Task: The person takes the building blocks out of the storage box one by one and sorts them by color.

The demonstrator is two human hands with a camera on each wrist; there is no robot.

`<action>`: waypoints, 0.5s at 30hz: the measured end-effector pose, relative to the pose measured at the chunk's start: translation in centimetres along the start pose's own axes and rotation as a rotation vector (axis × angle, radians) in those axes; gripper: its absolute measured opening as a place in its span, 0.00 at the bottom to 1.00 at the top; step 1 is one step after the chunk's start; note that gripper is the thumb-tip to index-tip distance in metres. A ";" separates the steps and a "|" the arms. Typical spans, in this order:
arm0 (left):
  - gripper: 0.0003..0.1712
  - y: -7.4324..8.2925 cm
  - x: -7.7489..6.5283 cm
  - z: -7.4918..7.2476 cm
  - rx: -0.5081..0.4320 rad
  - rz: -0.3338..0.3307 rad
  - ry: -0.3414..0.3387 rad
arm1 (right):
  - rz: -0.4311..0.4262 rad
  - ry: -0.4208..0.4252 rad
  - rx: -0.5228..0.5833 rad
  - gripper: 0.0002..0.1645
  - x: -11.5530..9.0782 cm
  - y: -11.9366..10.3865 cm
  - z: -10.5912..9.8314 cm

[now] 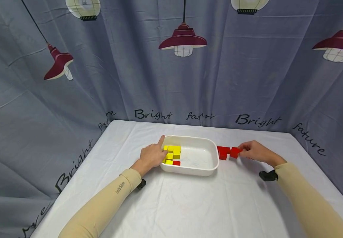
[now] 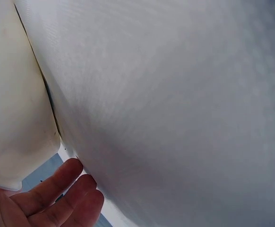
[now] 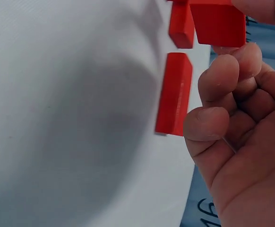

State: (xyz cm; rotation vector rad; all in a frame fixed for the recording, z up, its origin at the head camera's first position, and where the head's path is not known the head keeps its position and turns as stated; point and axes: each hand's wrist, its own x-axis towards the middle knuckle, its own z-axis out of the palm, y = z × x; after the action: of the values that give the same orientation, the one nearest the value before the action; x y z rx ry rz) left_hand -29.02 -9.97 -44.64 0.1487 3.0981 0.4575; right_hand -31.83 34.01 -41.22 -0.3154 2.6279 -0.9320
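Right grip [image 1: 257, 152] pinching red block [image 1: 235, 152], fingertips closed on it; white tray [image 1: 189, 170] left of grip, long axis toward it.

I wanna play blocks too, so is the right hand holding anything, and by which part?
Yes, a red block. The right hand pinches it at the side facing away from the white tray.

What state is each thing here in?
White tray: upright, partly filled
Yellow blocks: in tray's left part
Red block inside: beside yellow ones
Loose red blocks: on table, right of tray
Held red block: pinched by right hand
Left hand: touching tray's left rim
Curtain: hanging, creased
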 end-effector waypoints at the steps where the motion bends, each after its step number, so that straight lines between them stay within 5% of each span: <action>1: 0.42 0.0 0.0 0.0 -0.002 0.000 0.000 | 0.004 0.001 -0.001 0.24 0.0 0.1 0.1; 15: 0.42 0.1 -0.2 -0.2 0.001 -0.005 -0.004 | 0.054 0.007 0.031 0.24 -0.1 1.4 1.3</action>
State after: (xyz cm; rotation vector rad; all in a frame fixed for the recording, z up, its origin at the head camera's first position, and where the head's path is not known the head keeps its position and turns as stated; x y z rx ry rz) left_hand -28.80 -9.92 -44.38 0.1422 3.0944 0.4544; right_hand -31.41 34.35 -43.07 -0.2324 2.6122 -0.9564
